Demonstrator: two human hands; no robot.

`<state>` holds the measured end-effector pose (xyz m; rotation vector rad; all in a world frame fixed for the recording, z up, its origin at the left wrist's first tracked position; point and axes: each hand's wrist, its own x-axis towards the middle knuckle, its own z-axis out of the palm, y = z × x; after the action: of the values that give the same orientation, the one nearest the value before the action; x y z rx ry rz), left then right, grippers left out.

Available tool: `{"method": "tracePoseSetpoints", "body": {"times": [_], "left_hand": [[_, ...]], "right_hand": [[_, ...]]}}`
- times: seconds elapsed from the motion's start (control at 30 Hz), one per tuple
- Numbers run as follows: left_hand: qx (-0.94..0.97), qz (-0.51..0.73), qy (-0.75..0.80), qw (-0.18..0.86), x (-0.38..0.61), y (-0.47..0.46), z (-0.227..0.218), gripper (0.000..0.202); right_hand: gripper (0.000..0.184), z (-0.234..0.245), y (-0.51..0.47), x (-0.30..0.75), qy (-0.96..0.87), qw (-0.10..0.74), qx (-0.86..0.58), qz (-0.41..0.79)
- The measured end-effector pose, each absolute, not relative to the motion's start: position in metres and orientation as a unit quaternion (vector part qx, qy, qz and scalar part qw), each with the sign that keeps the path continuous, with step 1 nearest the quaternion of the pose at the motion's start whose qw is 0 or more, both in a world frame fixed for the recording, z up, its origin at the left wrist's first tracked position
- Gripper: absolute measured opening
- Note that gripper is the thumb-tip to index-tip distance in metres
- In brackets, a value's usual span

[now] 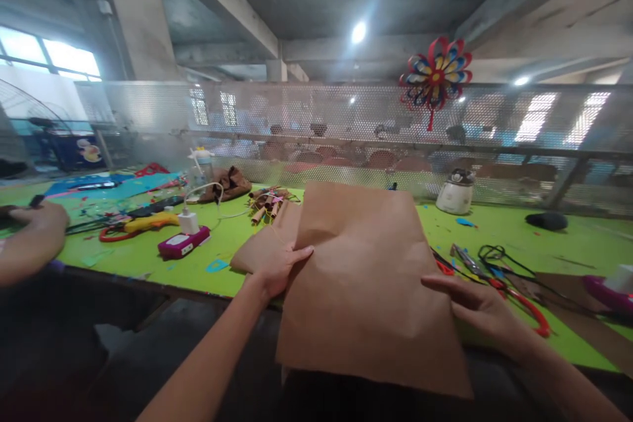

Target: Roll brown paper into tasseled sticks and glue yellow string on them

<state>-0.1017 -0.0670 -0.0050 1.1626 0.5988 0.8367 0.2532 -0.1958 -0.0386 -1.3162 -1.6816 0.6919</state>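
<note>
A large sheet of brown kraft paper slants over the front edge of the green table, its lower part hanging past the edge. My left hand pinches its left side, thumb on top and the other fingers hidden. My right hand is at the sheet's right edge, fingers stretched out and apart; its fingertips reach the paper's edge. Another piece of brown paper, partly covered, lies under the left side. Red-handled scissors lie beside my right hand.
Left on the green table are a purple power strip with a white plug and a yellow-handled tool. Small brown paper rolls lie behind. A white container stands by the mesh screen. Another person's hand is at far left.
</note>
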Motion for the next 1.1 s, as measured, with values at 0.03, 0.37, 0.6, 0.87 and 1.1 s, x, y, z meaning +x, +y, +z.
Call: {"method": "tracePoseSetpoints", "body": {"times": [0.03, 0.37, 0.6, 0.87, 1.1], "left_hand": [[0.518, 0.381, 0.271, 0.717, -0.102, -0.067, -0.005, 0.047], [0.460, 0.366, 0.267, 0.764, -0.102, -0.064, -0.008, 0.041], [0.457, 0.383, 0.270, 0.756, -0.102, -0.065, -0.008, 0.041], [0.457, 0.402, 0.267, 0.747, -0.100, -0.068, -0.006, 0.037], [0.461, 0.396, 0.249, 0.754, -0.100, -0.066, -0.006, 0.038]], "right_hand": [[0.032, -0.039, -0.196, 0.253, -0.681, 0.430, -0.529, 0.266], [0.036, -0.039, -0.196, 0.253, -0.696, 0.425, -0.520, 0.253], [0.036, -0.035, -0.192, 0.257, -0.703, 0.410, -0.520, 0.258], [0.034, -0.037, -0.193, 0.263, -0.698, 0.390, -0.542, 0.259], [0.048, -0.022, -0.183, 0.253, -0.600, 0.520, -0.464, 0.392]]}}
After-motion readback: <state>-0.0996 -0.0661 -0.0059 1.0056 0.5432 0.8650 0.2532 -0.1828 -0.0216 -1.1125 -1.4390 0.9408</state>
